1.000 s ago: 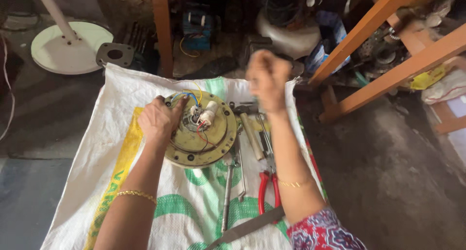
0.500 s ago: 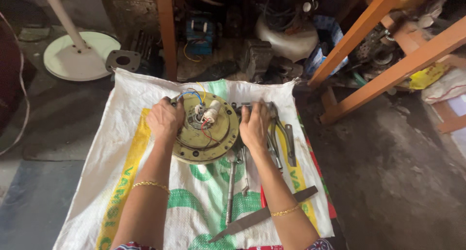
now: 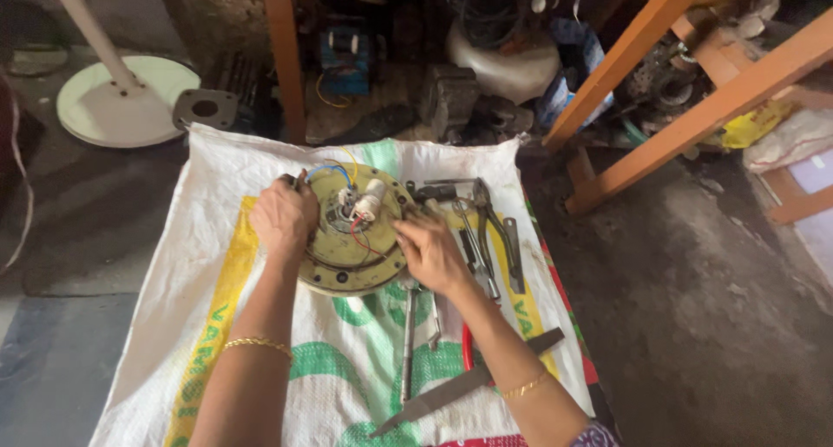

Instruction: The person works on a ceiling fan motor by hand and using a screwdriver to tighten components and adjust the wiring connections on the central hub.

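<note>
- Left hand (image 3: 282, 217): fingers curled over the left rim of the round motor plate (image 3: 351, 260), gripping it, palm down.
- Right hand (image 3: 429, 252): half closed on the plate's right edge, fingertips on the metal; can't tell if it pinches anything small.
- Plate lies flat on the white sack (image 3: 217, 325), centre of the mat, w/ a white capacitor (image 3: 369, 200) and blue, red and yellow wires (image 3: 334, 171) on top.
- Prob. heavy, stiff cast metal, maybe greasy; best held by the rim w/ both hands. Wires and capacitor look fragile, so avoid lifting by them.
- Nearby on the right: pliers (image 3: 482, 217), a flat file (image 3: 468, 382), a long rod (image 3: 408, 334).
</note>
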